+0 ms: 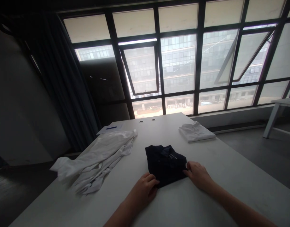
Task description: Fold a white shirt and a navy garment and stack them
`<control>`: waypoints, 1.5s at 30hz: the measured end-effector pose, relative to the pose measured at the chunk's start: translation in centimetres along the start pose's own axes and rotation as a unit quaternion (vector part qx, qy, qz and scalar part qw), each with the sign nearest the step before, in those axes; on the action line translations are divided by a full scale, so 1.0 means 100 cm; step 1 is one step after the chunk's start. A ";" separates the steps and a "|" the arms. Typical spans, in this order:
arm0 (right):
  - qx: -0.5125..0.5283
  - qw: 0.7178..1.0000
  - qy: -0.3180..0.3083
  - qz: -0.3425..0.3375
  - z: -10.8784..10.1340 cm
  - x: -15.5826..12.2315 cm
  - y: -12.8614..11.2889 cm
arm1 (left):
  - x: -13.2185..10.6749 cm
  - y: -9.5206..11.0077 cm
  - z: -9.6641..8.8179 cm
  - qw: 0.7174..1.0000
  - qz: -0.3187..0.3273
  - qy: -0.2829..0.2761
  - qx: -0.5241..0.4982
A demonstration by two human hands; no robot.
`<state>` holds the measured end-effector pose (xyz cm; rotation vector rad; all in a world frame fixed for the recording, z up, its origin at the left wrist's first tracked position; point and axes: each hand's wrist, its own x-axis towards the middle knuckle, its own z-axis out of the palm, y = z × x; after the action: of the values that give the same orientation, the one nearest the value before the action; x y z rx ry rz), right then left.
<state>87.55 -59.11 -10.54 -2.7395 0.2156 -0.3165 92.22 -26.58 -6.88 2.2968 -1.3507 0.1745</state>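
A dark navy shirt (165,163), folded into a small rectangle with its collar up, lies in the middle of the white table (230,170). My left hand (143,189) rests at the shirt's near left corner, fingers curled and pinching its edge. My right hand (198,175) sits at the near right corner, fingers bent onto the fabric's edge. Both forearms reach in from the bottom of the view.
A loose, crumpled white shirt (97,159) sprawls over the table's left side. A folded white shirt (195,131) lies at the far right. A paper with a blue pen (111,128) sits at the far left. Large windows stand behind; another table (283,104) is at the right.
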 end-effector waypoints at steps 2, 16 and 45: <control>0.012 1.000 -0.013 0.001 -0.004 0.002 0.006 | -0.001 -0.002 -0.003 1.000 0.002 -0.009 -0.020; 0.113 0.958 -0.054 -0.258 -0.027 -0.035 -0.054 | 0.003 0.015 0.009 0.997 0.054 -0.044 0.034; -0.006 0.968 0.018 -0.251 -0.013 -0.033 -0.053 | -0.010 -0.013 0.005 0.991 -0.104 0.075 -0.025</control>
<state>84.59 -54.07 -8.02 -2.7661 -0.4774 -0.4965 92.70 -25.48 -8.10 2.3138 -1.0246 0.2378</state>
